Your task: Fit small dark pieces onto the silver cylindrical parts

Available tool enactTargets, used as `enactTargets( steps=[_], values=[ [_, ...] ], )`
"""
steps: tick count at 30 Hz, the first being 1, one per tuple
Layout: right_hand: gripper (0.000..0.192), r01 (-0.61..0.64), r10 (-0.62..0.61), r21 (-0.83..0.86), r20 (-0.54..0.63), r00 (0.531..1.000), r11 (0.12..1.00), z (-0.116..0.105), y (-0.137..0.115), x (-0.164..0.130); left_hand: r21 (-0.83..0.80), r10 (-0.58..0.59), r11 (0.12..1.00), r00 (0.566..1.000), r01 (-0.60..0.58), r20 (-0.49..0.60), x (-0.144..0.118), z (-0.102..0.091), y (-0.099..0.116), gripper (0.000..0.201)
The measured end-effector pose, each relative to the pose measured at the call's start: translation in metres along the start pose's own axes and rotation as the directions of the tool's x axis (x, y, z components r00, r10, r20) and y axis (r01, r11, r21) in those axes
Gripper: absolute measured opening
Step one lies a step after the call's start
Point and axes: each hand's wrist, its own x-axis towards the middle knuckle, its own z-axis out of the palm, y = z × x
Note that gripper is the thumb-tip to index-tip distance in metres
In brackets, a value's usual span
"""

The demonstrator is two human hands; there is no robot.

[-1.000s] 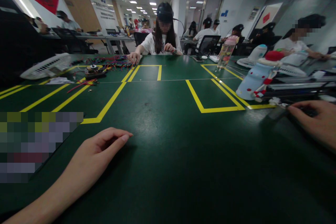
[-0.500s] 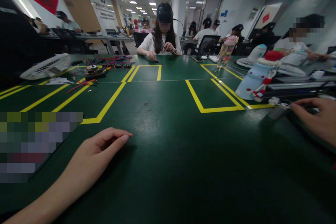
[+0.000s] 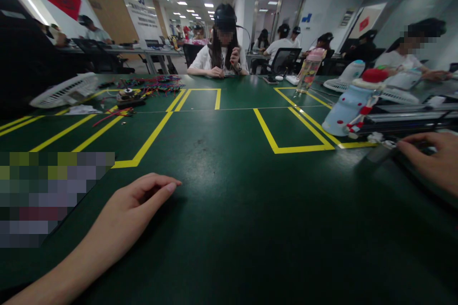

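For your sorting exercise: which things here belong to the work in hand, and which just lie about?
In hand:
right hand on a small grey part
left hand resting on the green table

Lying about:
blue bottle
white fan
coloured wires

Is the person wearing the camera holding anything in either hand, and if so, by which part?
The left hand holds nothing; it rests loosely curled on the dark green table. The right hand touches a blurred dark grey object at the table's edge; a grip cannot be told.
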Motion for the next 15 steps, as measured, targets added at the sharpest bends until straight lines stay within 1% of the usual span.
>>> enactTargets(
  steps=[7,10,15],
  values=[
    [0.051,-0.008,0.009,-0.021,0.053,0.999,1.000,0.0001,0.0028,0.0025,0.010,0.015,1.000,1.000,-0.015,-0.020,-0.0012,-0.0001,0.0049,0.041],
    [0.049,0.013,-0.013,-0.001,0.052,0.999,1.000,-0.0005,0.0024,0.0028,0.014,0.009,1.000,1.000,-0.009,-0.016,-0.0028,-0.0012,0.0071,0.041],
    [0.047,0.031,-0.031,0.008,0.053,0.998,0.999,-0.0056,-0.0037,0.0016,0.006,0.002,1.000,1.000,-0.002,0.005,-0.0037,-0.0023,0.0048,0.041]
  ],
)
